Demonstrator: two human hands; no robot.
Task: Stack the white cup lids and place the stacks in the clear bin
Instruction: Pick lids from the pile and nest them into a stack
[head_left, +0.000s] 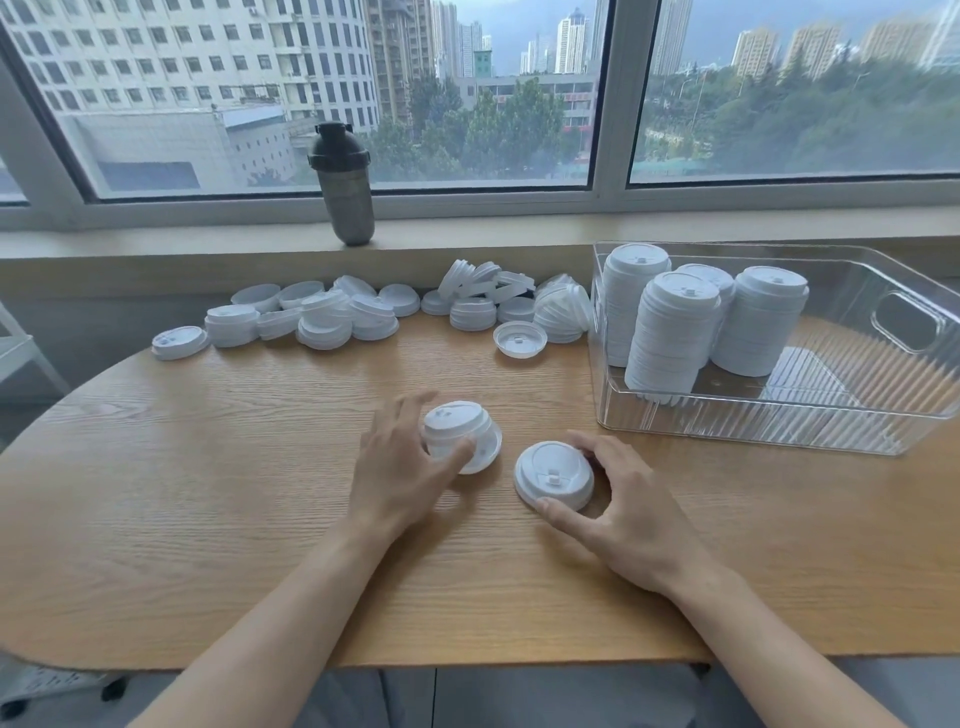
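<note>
Lids (363, 309) lie loose in a long heap along the far edge of the wooden bench (208, 467), some upright, some tipped, one upturned lid (520, 339) just in front of the heap's right end. Right of the heap stands the clear bin (852, 415), with four tall stacks (670, 332) upright in its left half; its ribbed right half is bare. Near the bench's front, the left hand (402, 470) holds a short stack (457, 436), fingers behind it and thumb curled against its front, so that grip is clasped on the stack, which rests on the bench. Just beside it, the right hand (631, 514) pinches a single lid (554, 475), thumb at the near rim and fingers at the far rim; the lid lies dome up on the bench. Between the hands and the bin the bench is open wood. A dark shaker bottle (347, 189) stands on the windowsill (519, 228) behind the heap, well apart from the hands.
</note>
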